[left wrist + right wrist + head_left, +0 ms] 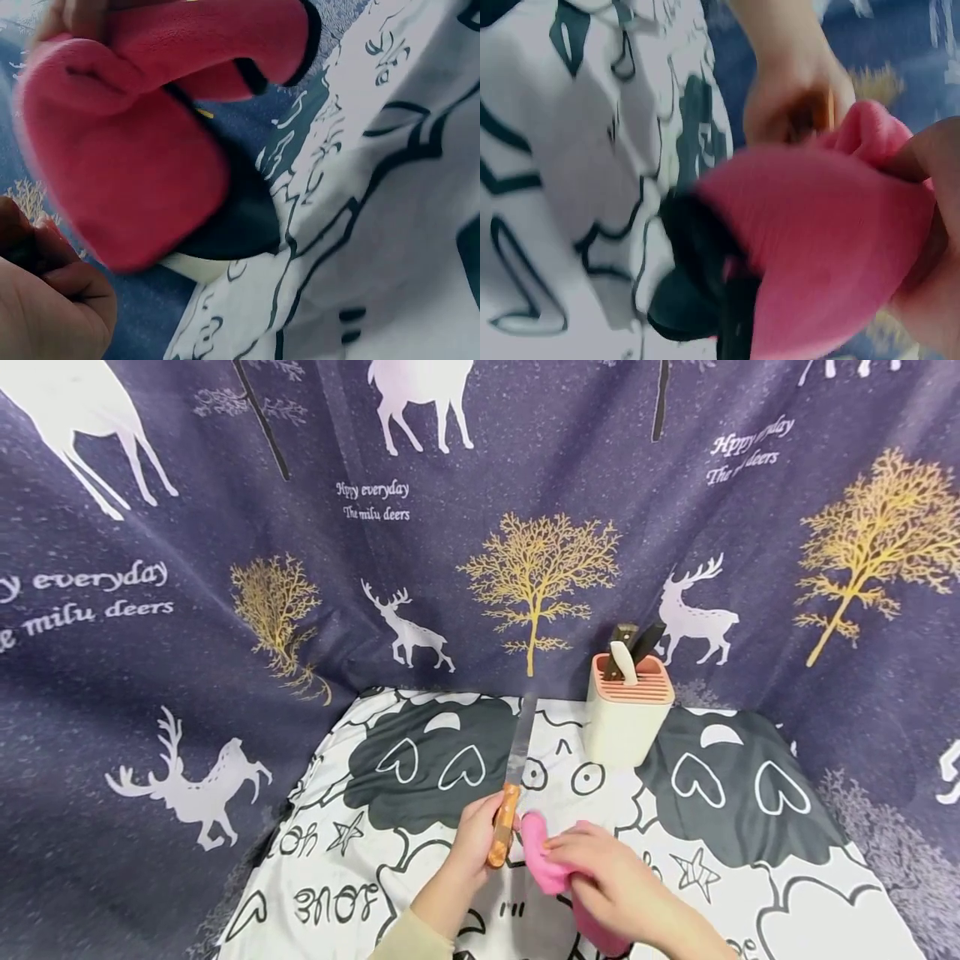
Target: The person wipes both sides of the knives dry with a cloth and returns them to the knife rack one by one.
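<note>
Upright in my left hand [468, 847] is a long knife [513, 782] with an orange-brown wooden handle; its blade points away, toward the back curtain. The fingers curl round the handle. To the right of it, my right hand [607, 872] grips a bunched pink cloth [546, 864], apart from the blade. In the left wrist view the pink cloth [135, 187] hangs folded, with dark trim and a dark underside, and hides much behind it. The right wrist view shows the cloth [817, 217] in front of the left hand [791, 97]; the blade is hidden there.
A cream knife block [622, 727] with a slotted coral top stands at the back right, several handles sticking out. A black-and-white cartoon cloth [435, 760] covers the table. Behind and at the sides hangs a dark blue deer-print curtain [450, 543].
</note>
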`<control>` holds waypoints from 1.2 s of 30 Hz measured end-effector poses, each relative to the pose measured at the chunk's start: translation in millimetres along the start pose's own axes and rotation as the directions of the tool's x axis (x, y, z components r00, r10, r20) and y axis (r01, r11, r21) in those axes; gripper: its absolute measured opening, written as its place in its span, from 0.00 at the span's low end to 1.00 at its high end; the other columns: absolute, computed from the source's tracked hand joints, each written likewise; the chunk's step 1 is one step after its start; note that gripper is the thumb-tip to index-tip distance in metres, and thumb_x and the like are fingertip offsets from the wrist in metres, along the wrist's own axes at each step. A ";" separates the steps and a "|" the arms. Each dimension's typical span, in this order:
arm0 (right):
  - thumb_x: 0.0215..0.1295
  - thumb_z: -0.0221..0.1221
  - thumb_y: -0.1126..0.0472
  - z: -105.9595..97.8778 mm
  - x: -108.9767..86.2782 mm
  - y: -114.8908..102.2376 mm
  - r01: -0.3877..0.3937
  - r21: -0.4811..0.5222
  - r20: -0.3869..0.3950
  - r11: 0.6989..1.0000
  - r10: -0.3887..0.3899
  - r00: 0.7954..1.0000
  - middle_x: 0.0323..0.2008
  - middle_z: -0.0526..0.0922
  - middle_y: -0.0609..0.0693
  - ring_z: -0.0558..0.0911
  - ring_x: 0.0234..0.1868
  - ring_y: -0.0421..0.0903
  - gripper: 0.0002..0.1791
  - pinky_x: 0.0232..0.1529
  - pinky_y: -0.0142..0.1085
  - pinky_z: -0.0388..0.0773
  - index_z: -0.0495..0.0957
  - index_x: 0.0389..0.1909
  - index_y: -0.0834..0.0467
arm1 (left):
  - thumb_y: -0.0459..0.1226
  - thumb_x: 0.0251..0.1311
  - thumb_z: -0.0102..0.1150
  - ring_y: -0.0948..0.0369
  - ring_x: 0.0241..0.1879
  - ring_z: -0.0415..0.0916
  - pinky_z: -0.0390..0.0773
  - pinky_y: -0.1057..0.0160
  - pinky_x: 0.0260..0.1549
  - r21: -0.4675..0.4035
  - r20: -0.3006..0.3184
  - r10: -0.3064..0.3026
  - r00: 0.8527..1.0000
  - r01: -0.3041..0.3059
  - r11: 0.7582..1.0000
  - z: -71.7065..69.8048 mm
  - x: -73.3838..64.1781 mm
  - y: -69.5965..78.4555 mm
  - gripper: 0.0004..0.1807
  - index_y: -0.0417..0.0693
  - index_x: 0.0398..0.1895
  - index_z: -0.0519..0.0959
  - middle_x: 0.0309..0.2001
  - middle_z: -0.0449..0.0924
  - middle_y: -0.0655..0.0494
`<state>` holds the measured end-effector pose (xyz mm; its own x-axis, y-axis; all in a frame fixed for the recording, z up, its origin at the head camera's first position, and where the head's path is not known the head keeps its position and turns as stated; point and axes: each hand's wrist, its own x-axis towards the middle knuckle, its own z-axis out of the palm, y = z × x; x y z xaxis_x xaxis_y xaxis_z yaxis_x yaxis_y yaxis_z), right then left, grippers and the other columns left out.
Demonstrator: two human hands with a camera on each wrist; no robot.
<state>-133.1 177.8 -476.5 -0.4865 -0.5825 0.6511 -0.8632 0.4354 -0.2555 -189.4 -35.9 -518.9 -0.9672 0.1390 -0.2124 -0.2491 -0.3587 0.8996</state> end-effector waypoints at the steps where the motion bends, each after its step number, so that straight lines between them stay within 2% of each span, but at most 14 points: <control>1: 0.44 0.62 0.76 -2.6 -5.5 5.3 -0.049 0.021 -0.025 0.999 0.050 0.998 0.48 0.88 0.43 0.84 0.51 0.44 0.28 0.62 0.28 0.71 0.85 0.46 0.48 | 0.42 0.77 0.47 0.69 0.16 0.68 0.70 0.74 0.15 0.007 0.014 0.002 1.000 -0.002 1.000 -3.2 -1.7 0.3 0.16 0.38 0.45 0.79 0.20 0.76 0.60; 4: 0.47 0.61 0.79 -10.8 -19.6 19.9 -0.210 0.123 -0.078 0.970 0.220 0.972 0.50 0.89 0.47 0.84 0.53 0.41 0.30 0.62 0.20 0.70 0.85 0.49 0.48 | 0.42 0.77 0.46 0.69 0.15 0.68 0.70 0.74 0.14 0.031 0.034 0.004 0.999 -0.005 1.000 -11.2 -6.7 0.9 0.15 0.40 0.43 0.79 0.20 0.76 0.60; 8: 0.52 0.60 0.81 -20.3 -27.3 33.4 -0.322 0.229 -0.136 0.919 0.358 0.924 0.50 0.89 0.51 0.83 0.56 0.32 0.29 0.60 0.16 0.71 0.86 0.49 0.49 | 0.42 0.78 0.45 0.69 0.14 0.68 0.71 0.74 0.14 0.075 0.050 0.000 0.999 -0.004 0.997 -16.2 -14.0 0.3 0.16 0.41 0.41 0.79 0.20 0.77 0.60; 10: 0.53 0.60 0.81 -23.2 -26.1 36.8 -0.342 0.242 -0.170 0.908 0.386 0.907 0.50 0.89 0.52 0.82 0.57 0.29 0.27 0.59 0.16 0.70 0.86 0.48 0.50 | 0.42 0.78 0.46 0.69 0.14 0.68 0.71 0.74 0.15 0.090 0.056 -0.003 0.998 -0.002 0.996 -15.5 -16.7 -1.3 0.17 0.39 0.42 0.79 0.20 0.78 0.60; 14: 0.53 0.61 0.80 -21.7 -14.0 36.2 -0.348 0.215 -0.218 0.913 0.392 0.894 0.50 0.88 0.54 0.82 0.58 0.35 0.26 0.62 0.16 0.67 0.87 0.47 0.51 | 0.43 0.77 0.47 0.70 0.15 0.69 0.71 0.74 0.15 0.093 0.066 -0.024 0.998 0.018 0.996 -8.0 -19.0 -4.7 0.19 0.35 0.49 0.79 0.20 0.78 0.60; 18: 0.52 0.61 0.79 -5.8 3.5 25.3 -0.327 0.192 -0.211 0.925 0.365 0.907 0.52 0.88 0.53 0.82 0.58 0.44 0.27 0.65 0.21 0.68 0.87 0.50 0.51 | 0.43 0.77 0.46 0.70 0.17 0.69 0.71 0.75 0.15 0.075 0.082 -0.047 0.996 0.041 0.996 4.6 -19.7 -8.1 0.21 0.33 0.51 0.79 0.22 0.78 0.61; 20: 0.53 0.61 0.77 7.7 9.2 16.8 -0.287 0.172 -0.192 0.942 0.318 0.929 0.54 0.87 0.52 0.82 0.58 0.48 0.27 0.68 0.23 0.67 0.86 0.52 0.53 | 0.43 0.77 0.46 0.70 0.21 0.74 0.75 0.74 0.19 0.055 0.101 -0.039 0.994 0.034 0.998 10.7 -19.9 -10.4 0.21 0.34 0.53 0.80 0.26 0.81 0.60; 23: 0.53 0.62 0.74 29.6 12.9 4.4 -0.208 0.107 -0.170 0.972 0.224 0.960 0.55 0.87 0.54 0.82 0.58 0.53 0.27 0.73 0.26 0.64 0.85 0.56 0.56 | 0.42 0.77 0.45 0.68 0.37 0.84 0.84 0.72 0.36 -0.015 0.166 0.009 0.986 -0.006 1.000 17.7 -18.2 -14.2 0.23 0.33 0.61 0.78 0.41 0.88 0.54; 26: 0.51 0.62 0.72 45.6 13.0 -2.6 -0.152 0.026 -0.171 0.988 0.154 0.973 0.56 0.86 0.54 0.81 0.58 0.56 0.27 0.74 0.32 0.63 0.84 0.56 0.58 | 0.40 0.78 0.45 0.64 0.53 0.85 0.84 0.68 0.53 -0.099 0.217 0.048 0.975 -0.027 0.995 20.8 -16.2 -17.5 0.25 0.31 0.68 0.72 0.56 0.86 0.49; 29: 0.49 0.62 0.71 52.9 13.1 -4.3 -0.139 -0.019 -0.185 0.990 0.133 0.974 0.54 0.87 0.53 0.81 0.57 0.55 0.27 0.68 0.37 0.69 0.84 0.55 0.59 | 0.40 0.78 0.44 0.62 0.55 0.84 0.83 0.67 0.55 -0.128 0.205 0.041 0.978 -0.015 0.992 20.5 -16.7 -19.0 0.25 0.32 0.69 0.72 0.58 0.85 0.46; 31: 0.48 0.62 0.71 54.6 12.5 -4.8 -0.136 -0.023 -0.182 0.990 0.129 0.975 0.53 0.88 0.52 0.82 0.56 0.54 0.27 0.65 0.40 0.71 0.84 0.54 0.59 | 0.40 0.77 0.44 0.63 0.53 0.85 0.84 0.68 0.53 -0.120 0.175 0.024 0.984 -0.003 0.993 19.2 -18.1 -19.6 0.25 0.32 0.68 0.73 0.56 0.86 0.47; 36: 0.46 0.62 0.71 55.5 9.7 -8.9 -0.125 -0.016 -0.164 0.992 0.121 0.979 0.52 0.88 0.51 0.83 0.55 0.53 0.27 0.66 0.35 0.71 0.85 0.52 0.58 | 0.40 0.77 0.40 0.65 0.47 0.85 0.84 0.69 0.48 -0.099 0.134 -0.028 0.991 0.042 0.994 15.7 -21.7 -19.6 0.26 0.31 0.66 0.74 0.49 0.88 0.52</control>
<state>-137.6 130.2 -507.6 -0.5589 -0.4054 0.7234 -0.7932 0.5156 -0.3240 -162.7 -17.4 -525.9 -0.9446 0.2712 -0.1850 -0.2929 -0.4421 0.8478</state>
